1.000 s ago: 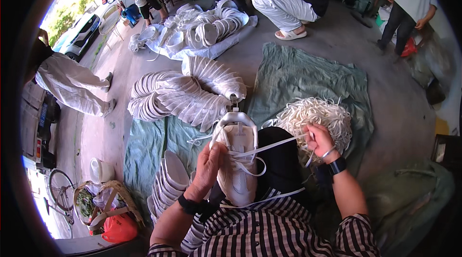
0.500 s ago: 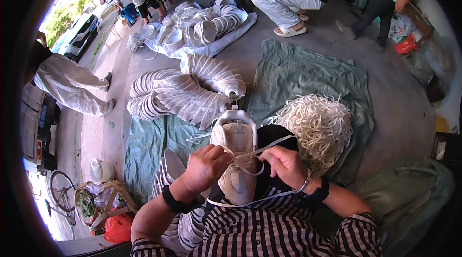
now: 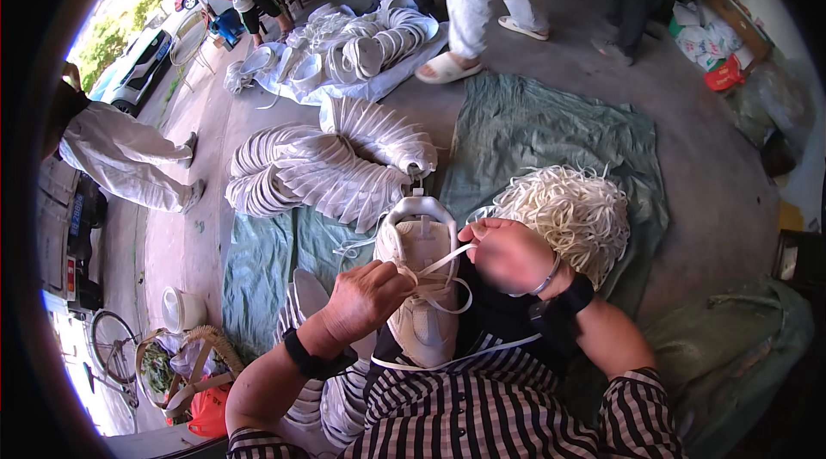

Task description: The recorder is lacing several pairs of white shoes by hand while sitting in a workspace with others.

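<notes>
A cream sneaker upper (image 3: 426, 334) stands upright in front of my body, its collar toward the far side. My left hand (image 3: 370, 297) is closed at its left edge, by the eyelets; whether a bit of lace is also in those fingers cannot be seen. A flat white shoelace (image 3: 449, 259) crosses the upper and rises to my right hand (image 3: 509, 259), which pinches it between thumb and fingers. One loop of lace hangs at the upper's right side, and a long end runs across my lap.
Beyond the upper lie rows of stacked pale shoe uppers (image 3: 335, 166) on a green tarp (image 3: 551, 115). A heap of white laces (image 3: 568, 209) sits to the right. More uppers (image 3: 301, 308) are beside my left arm. Farther off are other people and a white bucket (image 3: 182, 308).
My right hand has moved up and closer to the upper, its lace now shorter and steeper. My left hand stays put. A crouching person at the back has stood up.
</notes>
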### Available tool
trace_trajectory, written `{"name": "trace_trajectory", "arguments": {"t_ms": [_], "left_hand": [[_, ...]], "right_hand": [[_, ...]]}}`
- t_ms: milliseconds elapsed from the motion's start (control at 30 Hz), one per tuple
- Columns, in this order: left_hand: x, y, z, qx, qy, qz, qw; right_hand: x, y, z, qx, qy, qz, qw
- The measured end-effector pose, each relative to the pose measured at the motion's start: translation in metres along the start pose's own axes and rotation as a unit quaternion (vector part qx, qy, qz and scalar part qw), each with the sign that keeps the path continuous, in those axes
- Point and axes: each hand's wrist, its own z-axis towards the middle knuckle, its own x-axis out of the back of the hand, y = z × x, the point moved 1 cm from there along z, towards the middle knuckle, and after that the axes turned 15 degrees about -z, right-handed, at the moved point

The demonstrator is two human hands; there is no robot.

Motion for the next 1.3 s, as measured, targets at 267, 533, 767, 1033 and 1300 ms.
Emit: {"name": "trace_trajectory", "arguments": {"t_ms": [267, 533, 767, 1033, 1300], "left_hand": [[0.005, 0.003, 0.008, 0.106, -0.05, -0.112, 0.987], [0.006, 0.0, 0.006, -0.017, -0.012, -0.033, 0.999], [-0.045, -0.016, -0.016, 0.047, 0.198, -0.098, 0.974], [-0.05, -0.021, -0.036, 0.268, 0.327, -0.364, 0.83], [-0.05, -0.035, -0.044, 0.202, 0.281, -0.174, 0.922]], "right_hand": [[-0.004, -0.006, 0.013, 0.017, -0.034, 0.014, 0.999], [-0.002, 0.003, 0.013, 0.0, -0.024, -0.038, 0.999], [0.002, 0.011, 0.01, 0.011, -0.009, -0.069, 0.998], [0.02, 0.017, -0.022, 0.216, 0.329, -0.315, 0.864], [-0.032, 0.055, -0.044, 0.218, 0.085, -0.563, 0.792]]}}
